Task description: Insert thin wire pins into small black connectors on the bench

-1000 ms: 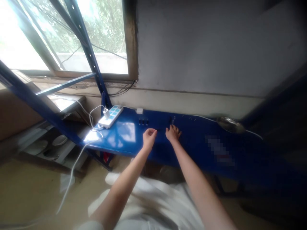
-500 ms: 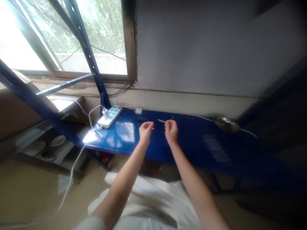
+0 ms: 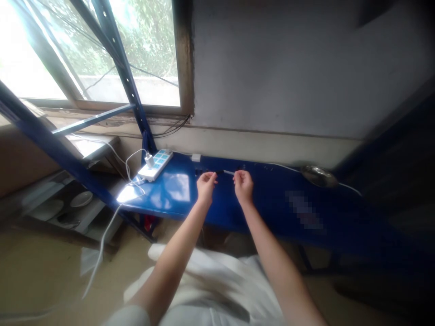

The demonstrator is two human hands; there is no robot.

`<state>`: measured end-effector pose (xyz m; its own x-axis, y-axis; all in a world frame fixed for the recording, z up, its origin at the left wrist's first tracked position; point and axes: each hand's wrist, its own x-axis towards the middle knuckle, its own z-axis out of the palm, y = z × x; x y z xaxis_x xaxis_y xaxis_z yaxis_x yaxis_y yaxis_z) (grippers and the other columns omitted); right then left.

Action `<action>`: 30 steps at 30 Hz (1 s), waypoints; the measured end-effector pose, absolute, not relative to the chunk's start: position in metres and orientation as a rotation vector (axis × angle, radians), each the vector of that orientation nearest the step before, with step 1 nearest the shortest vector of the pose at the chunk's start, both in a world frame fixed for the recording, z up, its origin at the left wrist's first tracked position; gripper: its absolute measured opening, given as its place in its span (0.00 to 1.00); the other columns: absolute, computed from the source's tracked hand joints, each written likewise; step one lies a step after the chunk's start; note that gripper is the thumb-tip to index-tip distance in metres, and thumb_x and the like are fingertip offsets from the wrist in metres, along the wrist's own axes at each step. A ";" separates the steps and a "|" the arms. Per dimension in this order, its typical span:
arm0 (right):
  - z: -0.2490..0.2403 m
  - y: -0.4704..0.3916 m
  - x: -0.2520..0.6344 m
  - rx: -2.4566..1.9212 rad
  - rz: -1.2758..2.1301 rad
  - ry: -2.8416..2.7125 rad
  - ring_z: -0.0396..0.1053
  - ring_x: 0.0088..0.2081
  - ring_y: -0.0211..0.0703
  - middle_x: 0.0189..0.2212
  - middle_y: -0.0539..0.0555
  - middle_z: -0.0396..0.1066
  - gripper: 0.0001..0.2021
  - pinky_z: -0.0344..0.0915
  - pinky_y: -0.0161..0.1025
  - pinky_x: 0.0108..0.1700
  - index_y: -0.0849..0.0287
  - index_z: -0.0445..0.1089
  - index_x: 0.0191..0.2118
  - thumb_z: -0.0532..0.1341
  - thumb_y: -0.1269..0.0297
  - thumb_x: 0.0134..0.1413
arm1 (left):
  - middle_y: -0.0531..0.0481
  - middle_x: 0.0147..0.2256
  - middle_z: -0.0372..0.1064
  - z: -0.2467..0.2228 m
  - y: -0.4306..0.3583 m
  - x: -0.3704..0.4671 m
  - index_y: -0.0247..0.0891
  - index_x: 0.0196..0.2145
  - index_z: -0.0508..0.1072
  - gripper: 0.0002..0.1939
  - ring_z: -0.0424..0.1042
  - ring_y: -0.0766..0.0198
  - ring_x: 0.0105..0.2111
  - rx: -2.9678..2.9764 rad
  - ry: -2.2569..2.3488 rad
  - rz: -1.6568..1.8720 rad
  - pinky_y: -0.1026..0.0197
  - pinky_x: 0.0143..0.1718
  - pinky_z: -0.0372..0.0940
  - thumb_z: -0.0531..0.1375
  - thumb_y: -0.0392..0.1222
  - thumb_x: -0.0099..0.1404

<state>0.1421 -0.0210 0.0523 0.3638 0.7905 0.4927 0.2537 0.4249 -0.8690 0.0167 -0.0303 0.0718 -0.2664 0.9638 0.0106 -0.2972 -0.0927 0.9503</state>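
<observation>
Two hands, two tiny thin things, tip to tip

The left hand (image 3: 205, 185) is near the middle of the frame. Its thumb and finger are pinched shut on a small black piece (image 3: 220, 171). The right hand (image 3: 243, 185), just to the right, has its fingertips pinched shut on a thin pale stick (image 3: 229, 172). Both things are above the blue table (image 3: 176, 206), between the hands. Their near tips meet or almost meet; I cannot tell if they are joined

The pale stick points left, at the black piece. Its long side runs across the frame, and its right end dips a tiny bit. The black piece points right, almost flat, with its tip a little up

Both look very light. The stick looks stiff and smooth, so it could slip or roll in the fingers, and it may snap if bent. The good place to pinch it is its right end, and the black piece is best held at its left end

Small dark bits (image 3: 198, 172) sit just behind the left hand, near a white block (image 3: 196, 157). A white power strip (image 3: 156, 166) is left of them, and a shiny oval thing (image 3: 319, 175) is at the right
</observation>
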 end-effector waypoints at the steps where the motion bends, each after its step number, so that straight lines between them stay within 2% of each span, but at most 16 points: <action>1: 0.052 -0.021 0.143 -1.119 0.462 -1.194 0.63 0.24 0.35 0.22 0.48 0.64 0.14 0.63 0.33 0.27 0.58 0.61 0.32 0.54 0.51 0.53 | 0.49 0.29 0.69 0.071 -0.029 0.017 0.33 0.30 0.69 0.13 0.64 0.74 0.21 0.882 1.130 1.572 0.69 0.21 0.55 0.63 0.46 0.51; 6: 0.053 -0.017 0.146 -1.100 0.495 -1.214 0.62 0.22 0.34 0.21 0.48 0.64 0.14 0.61 0.33 0.25 0.58 0.62 0.32 0.55 0.51 0.52 | 0.47 0.36 0.69 0.067 -0.028 0.017 0.35 0.40 0.70 0.14 0.69 0.70 0.28 1.002 1.155 1.580 0.70 0.22 0.58 0.59 0.45 0.57; 11: 0.057 -0.011 0.145 -1.081 0.526 -1.208 0.62 0.21 0.34 0.21 0.48 0.64 0.14 0.61 0.33 0.25 0.59 0.62 0.31 0.56 0.51 0.51 | 0.44 0.44 0.68 0.064 -0.034 0.021 0.39 0.44 0.71 0.15 0.70 0.66 0.34 1.271 1.091 1.508 0.66 0.30 0.65 0.56 0.43 0.60; 16: 0.057 -0.007 0.143 -1.070 0.572 -1.214 0.63 0.22 0.34 0.22 0.48 0.65 0.14 0.63 0.34 0.26 0.59 0.62 0.31 0.57 0.51 0.50 | 0.44 0.49 0.65 0.061 -0.037 0.027 0.42 0.53 0.66 0.21 0.69 0.67 0.34 1.365 1.103 1.456 0.62 0.36 0.67 0.56 0.40 0.61; 21: 0.052 -0.004 0.139 -1.031 0.689 -1.253 0.70 0.28 0.40 0.26 0.54 0.71 0.17 0.68 0.39 0.31 0.60 0.64 0.36 0.59 0.51 0.47 | 0.42 0.51 0.61 0.059 -0.033 0.029 0.42 0.57 0.61 0.25 0.69 0.66 0.36 1.478 1.078 1.470 0.60 0.40 0.67 0.55 0.37 0.61; 26: 0.047 -0.001 0.137 -1.011 0.818 -1.354 0.72 0.32 0.44 0.30 0.57 0.74 0.20 0.69 0.42 0.37 0.61 0.67 0.39 0.61 0.50 0.44 | 0.41 0.50 0.62 0.059 -0.029 0.024 0.38 0.49 0.69 0.17 0.69 0.63 0.40 1.625 1.032 1.497 0.60 0.41 0.67 0.53 0.38 0.62; 30: 0.040 0.008 0.138 -1.064 0.799 -1.402 0.72 0.31 0.44 0.30 0.58 0.74 0.20 0.69 0.42 0.37 0.61 0.69 0.36 0.60 0.49 0.44 | 0.41 0.46 0.66 0.056 -0.026 0.020 0.36 0.41 0.73 0.13 0.68 0.61 0.43 1.684 1.040 1.522 0.59 0.42 0.66 0.52 0.37 0.62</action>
<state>0.1377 0.0077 0.0405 0.0561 0.9270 0.3707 0.1542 0.3588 -0.9206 0.0200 -0.0262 0.0556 0.0193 0.8718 0.4894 0.1397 -0.4871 0.8621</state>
